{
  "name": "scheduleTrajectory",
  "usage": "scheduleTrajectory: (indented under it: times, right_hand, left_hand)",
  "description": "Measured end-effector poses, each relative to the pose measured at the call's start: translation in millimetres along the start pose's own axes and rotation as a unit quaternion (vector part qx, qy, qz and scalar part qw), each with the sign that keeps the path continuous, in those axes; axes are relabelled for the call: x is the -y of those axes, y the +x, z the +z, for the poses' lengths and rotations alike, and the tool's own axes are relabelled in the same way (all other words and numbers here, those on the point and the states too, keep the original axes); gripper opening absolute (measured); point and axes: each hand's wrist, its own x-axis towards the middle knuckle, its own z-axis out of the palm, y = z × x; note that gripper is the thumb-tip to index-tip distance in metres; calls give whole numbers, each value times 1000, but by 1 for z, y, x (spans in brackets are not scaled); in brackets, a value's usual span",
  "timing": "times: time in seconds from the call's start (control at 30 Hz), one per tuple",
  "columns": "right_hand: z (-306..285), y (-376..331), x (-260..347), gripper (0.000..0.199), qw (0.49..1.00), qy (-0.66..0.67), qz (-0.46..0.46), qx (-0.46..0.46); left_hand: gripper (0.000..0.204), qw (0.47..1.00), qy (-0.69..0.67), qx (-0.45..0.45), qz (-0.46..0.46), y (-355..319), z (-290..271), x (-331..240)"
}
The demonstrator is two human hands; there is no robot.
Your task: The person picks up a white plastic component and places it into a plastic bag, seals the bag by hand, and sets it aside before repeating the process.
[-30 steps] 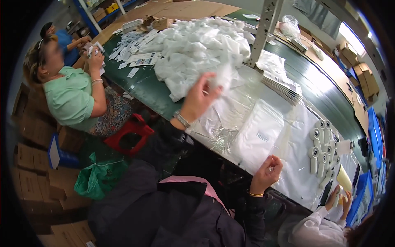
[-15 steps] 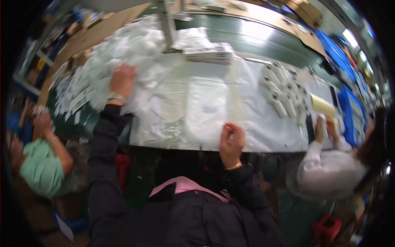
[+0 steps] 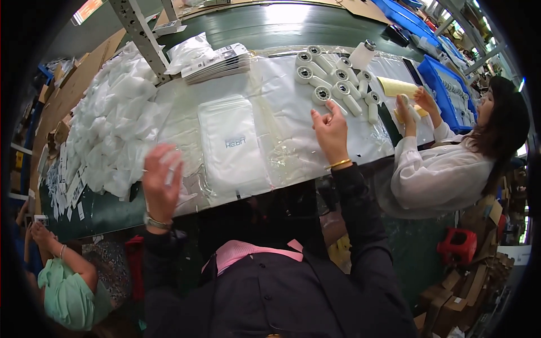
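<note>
My left hand (image 3: 162, 183) is raised above the near left edge of the table, its fingers smeared by motion. My right hand (image 3: 331, 132) reaches forward with thumb and index finger apart and nothing visible between them. Its fingertips are close to the handle of the nearest of several white round-headed handheld devices (image 3: 341, 90); whether they touch, I cannot tell. Between my hands lies a stack of frosted white plastic bags (image 3: 231, 163) with dark print on the top one. Left of it rises a heap of white plastic-wrapped packets (image 3: 121, 101).
A stack of printed leaflets (image 3: 220, 66) lies beside a metal post (image 3: 141, 39). A white bottle (image 3: 362, 55) stands behind the devices. On the right, a co-worker (image 3: 445, 163) holds a white device near yellow sheets (image 3: 397, 87) and a blue bin (image 3: 445, 84). Another person (image 3: 67, 281) is at lower left.
My right hand has moved forward and right to the devices. My left hand has come back from the packet heap toward the table edge. The view has turned rightward.
</note>
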Motion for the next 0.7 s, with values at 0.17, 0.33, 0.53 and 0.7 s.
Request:
scheduleTrajectory:
  times: [0.17,0.33,0.53,0.7]
  right_hand:
    - [-6,42,-25,81,984,-170,43,-19]
    - [5,38,-17,80,970,-240,-24,-42]
    - [4,-8,47,66,918,-394,-37,32]
    - [9,-31,31,61,899,-424,-110,1]
  left_hand:
    - [33,996,-41,60,48,-31,34,-61]
    - [35,994,-59,78,50,-38,48,-67]
    - [33,995,-74,71,15,-37,51,-63]
    - [29,992,-86,73,54,-33,52,-62]
